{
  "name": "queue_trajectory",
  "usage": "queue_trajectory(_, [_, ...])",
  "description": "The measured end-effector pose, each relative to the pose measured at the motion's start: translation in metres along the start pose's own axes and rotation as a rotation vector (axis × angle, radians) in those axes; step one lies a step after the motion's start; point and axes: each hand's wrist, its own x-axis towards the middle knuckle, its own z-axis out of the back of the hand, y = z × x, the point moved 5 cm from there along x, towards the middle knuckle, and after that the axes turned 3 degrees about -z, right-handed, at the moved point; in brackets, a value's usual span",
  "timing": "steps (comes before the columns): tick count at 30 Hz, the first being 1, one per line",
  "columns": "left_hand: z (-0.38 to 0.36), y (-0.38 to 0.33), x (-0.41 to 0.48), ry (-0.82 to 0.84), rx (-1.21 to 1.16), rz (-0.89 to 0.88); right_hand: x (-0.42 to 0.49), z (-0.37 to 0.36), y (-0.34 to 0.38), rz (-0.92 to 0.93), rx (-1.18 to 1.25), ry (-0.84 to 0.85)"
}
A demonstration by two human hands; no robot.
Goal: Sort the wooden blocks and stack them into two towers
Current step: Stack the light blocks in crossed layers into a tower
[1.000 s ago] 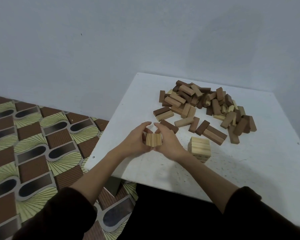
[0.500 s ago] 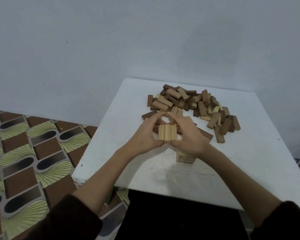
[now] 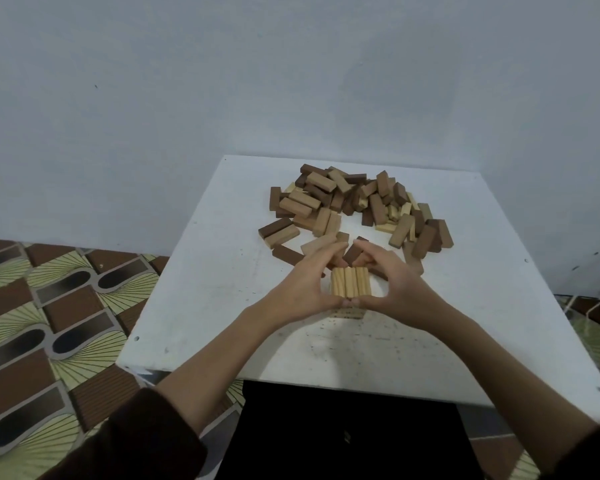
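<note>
Dim, even light, soft faint shadows, slightly blurry, wide-angle bending at edges

Both hands hide most of the pale block stack; whether its top layer rests is unclear.

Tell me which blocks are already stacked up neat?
The pale blocks between both hands: a row of three lies side by side on the small tower. All the others sit jumbled in the pile behind.

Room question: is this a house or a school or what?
Probably a room in a home, though I can't be sure. A small white table stands against a plain painted wall, and the floor has patterned brown-and-yellow covering.
</note>
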Motion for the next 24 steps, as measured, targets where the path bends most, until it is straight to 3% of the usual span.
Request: queue_trajectory(24, [-0.007,0.013,-0.002,0.03,0.009,0.058,-0.002,-0.004,-0.014,0.021,-0.029,0.02])
